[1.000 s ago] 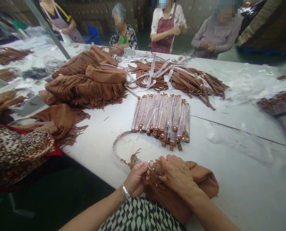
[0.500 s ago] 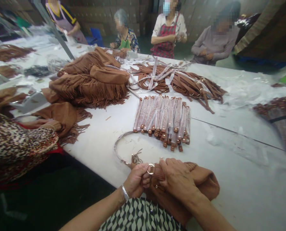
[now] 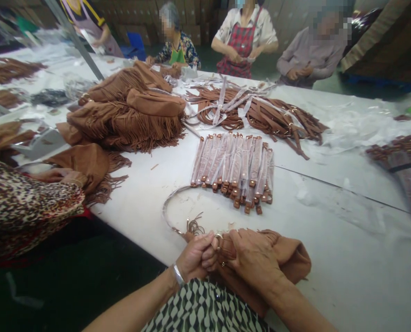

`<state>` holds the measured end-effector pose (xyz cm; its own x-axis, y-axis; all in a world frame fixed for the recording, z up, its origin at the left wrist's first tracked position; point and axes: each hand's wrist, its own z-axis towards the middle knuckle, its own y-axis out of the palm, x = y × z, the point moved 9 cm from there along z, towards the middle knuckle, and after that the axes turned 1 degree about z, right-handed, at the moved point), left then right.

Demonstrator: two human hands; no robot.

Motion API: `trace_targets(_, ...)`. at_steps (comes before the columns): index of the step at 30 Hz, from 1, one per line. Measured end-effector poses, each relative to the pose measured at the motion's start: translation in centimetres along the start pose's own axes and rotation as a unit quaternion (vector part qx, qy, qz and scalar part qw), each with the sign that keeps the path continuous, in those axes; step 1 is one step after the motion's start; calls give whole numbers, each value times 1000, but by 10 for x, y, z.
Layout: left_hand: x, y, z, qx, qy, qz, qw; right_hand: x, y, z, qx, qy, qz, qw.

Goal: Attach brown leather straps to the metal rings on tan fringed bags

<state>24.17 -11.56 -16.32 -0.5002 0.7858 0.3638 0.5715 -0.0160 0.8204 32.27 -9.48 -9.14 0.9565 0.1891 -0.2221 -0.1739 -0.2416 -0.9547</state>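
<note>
At the table's near edge, a brown suede-like bag point(image 3: 297, 260) lies partly in my lap and under my hands. My right hand point(image 3: 255, 256) is closed on the bag near its strap tab, pressing it from above. My left hand point(image 3: 199, 256), with a silver bracelet at the wrist, pinches at a shiny metal ring point(image 3: 218, 236) on that tab. Its fingertips hide part of the ring. A wrapped handle point(image 3: 164, 207) curves away from the bag on the left, beside a brown tassel point(image 3: 194, 226).
Wrapped brown straps point(image 3: 233, 166) lie in a bundle ahead, with loose straps point(image 3: 260, 113) behind them. Fringed bags point(image 3: 132, 115) are piled at the left. A co-worker's sleeve point(image 3: 28, 203) is close on my left. Several people stand or sit across the table point(image 3: 347, 253).
My left fingers have turned slightly at the ring, which now shows more edge-on. The bag has shifted a little left. The view has tilted slightly.
</note>
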Motion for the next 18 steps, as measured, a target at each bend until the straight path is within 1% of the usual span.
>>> trace_targets(3, 4, 4, -1, -9, -66, 56, 996, 1, 2, -1, 2, -15, 11, 1000)
trace_targets(6, 8, 9, -3, -31, -125, 89, 988, 1, 2, 1, 2, -55, 8, 998)
trace_targets(8, 7, 8, -4, -40, -159, 108, 981, 0, 3, 2, -6, -86, 4, 996)
trace_targets(10, 2, 3, -5, -34, -189, 122, 974, -2, 4, 2, -18, -102, 1, 995)
trace_targets(13, -4, -2, -4, -22, -201, 119, 972, 0, 7, 2, -37, -85, 2, 996)
trace_targets(15, -7, 0, -4, -34, -205, 114, 971, 3, 9, 2, -57, -73, 12, 996)
trace_targets(16, -10, 2, -5, -44, -213, 121, 969, 2, 11, 2, -69, -81, 21, 994)
trace_targets(18, -16, 4, -7, -59, -240, 156, 957, -3, 14, -1, -94, -129, 44, 986)
